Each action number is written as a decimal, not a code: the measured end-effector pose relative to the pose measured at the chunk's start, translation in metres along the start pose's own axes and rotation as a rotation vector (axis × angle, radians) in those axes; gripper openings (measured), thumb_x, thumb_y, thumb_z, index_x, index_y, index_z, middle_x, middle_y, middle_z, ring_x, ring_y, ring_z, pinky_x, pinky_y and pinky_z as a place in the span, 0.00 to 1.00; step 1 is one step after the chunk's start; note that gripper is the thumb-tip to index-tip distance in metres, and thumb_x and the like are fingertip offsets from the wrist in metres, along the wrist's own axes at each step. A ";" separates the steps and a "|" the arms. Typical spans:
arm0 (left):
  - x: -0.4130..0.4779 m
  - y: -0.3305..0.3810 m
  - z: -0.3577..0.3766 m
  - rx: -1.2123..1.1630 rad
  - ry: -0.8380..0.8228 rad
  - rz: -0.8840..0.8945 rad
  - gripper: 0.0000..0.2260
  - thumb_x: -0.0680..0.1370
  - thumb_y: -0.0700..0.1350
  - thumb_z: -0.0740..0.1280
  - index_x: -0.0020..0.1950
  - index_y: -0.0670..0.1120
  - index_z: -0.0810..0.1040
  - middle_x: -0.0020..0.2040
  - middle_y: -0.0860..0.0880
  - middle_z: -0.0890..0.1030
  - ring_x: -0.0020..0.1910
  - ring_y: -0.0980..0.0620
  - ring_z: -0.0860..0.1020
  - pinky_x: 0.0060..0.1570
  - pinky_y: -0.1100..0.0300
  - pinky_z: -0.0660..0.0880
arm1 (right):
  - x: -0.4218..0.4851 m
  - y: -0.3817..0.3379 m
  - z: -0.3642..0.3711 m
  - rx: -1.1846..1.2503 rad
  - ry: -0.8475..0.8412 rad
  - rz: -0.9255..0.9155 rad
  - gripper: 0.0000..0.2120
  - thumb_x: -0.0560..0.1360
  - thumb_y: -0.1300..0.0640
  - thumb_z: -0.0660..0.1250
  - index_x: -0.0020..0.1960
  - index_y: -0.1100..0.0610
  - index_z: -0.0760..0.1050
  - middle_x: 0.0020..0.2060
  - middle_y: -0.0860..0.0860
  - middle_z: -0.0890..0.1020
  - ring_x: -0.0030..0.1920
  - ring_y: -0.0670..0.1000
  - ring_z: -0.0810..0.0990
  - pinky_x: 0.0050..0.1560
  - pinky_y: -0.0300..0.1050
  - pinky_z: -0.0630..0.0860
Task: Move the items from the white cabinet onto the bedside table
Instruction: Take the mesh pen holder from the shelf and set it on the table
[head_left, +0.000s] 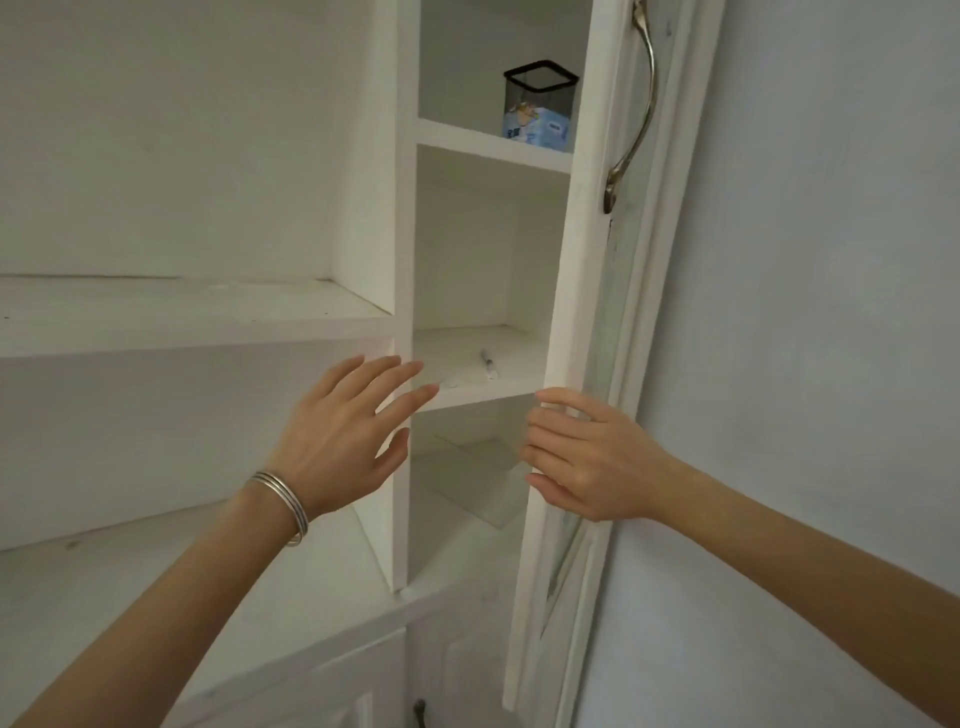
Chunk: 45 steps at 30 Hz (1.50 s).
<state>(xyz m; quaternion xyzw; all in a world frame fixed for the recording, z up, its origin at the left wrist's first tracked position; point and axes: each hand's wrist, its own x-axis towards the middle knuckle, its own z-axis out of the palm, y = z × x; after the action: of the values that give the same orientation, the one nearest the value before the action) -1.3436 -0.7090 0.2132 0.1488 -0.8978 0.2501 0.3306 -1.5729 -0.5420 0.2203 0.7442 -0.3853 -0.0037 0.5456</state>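
Note:
The white cabinet (402, 208) stands open in front of me, its narrow door (582, 291) swung out to the right. On the upper shelf a black mesh pen holder (540, 88) stands behind a blue tissue pack (537, 129). A small pen (488, 365) lies on the middle shelf, with a tiny pale object (449, 383) beside it. My left hand (337, 441), fingers spread, reaches toward the middle shelf and holds nothing. My right hand (592, 457) has its fingers curled around the door's edge.
Wide white shelves (182, 317) extend to the left. A curved metal handle (636, 104) is fixed on the door. A pale wall (831, 312) lies to the right. Lower cabinet doors (363, 675) sit beneath, with another handle (420, 712).

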 end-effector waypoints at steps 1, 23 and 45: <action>0.000 0.009 -0.002 -0.012 0.000 -0.001 0.20 0.76 0.49 0.56 0.66 0.47 0.75 0.67 0.45 0.74 0.64 0.43 0.73 0.65 0.46 0.66 | -0.011 0.002 -0.008 -0.011 0.006 -0.005 0.14 0.78 0.55 0.59 0.43 0.61 0.79 0.40 0.54 0.80 0.47 0.55 0.78 0.68 0.51 0.64; 0.046 0.213 -0.027 -0.087 -0.128 0.015 0.23 0.76 0.53 0.54 0.69 0.50 0.72 0.68 0.45 0.73 0.66 0.43 0.71 0.67 0.47 0.61 | -0.273 0.069 -0.125 -0.053 -0.604 0.497 0.26 0.80 0.45 0.46 0.73 0.56 0.63 0.70 0.60 0.66 0.71 0.61 0.62 0.71 0.58 0.54; 0.092 0.170 -0.031 -0.018 -0.044 0.013 0.22 0.76 0.54 0.54 0.66 0.49 0.75 0.62 0.45 0.77 0.63 0.43 0.74 0.63 0.46 0.69 | -0.172 0.077 -0.087 0.153 -0.236 0.482 0.20 0.77 0.52 0.55 0.63 0.59 0.74 0.57 0.56 0.79 0.57 0.56 0.78 0.60 0.54 0.73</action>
<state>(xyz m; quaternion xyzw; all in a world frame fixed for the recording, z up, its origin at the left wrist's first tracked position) -1.4689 -0.5599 0.2350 0.1457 -0.9080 0.2409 0.3104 -1.7004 -0.3810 0.2467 0.6646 -0.6113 0.0684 0.4243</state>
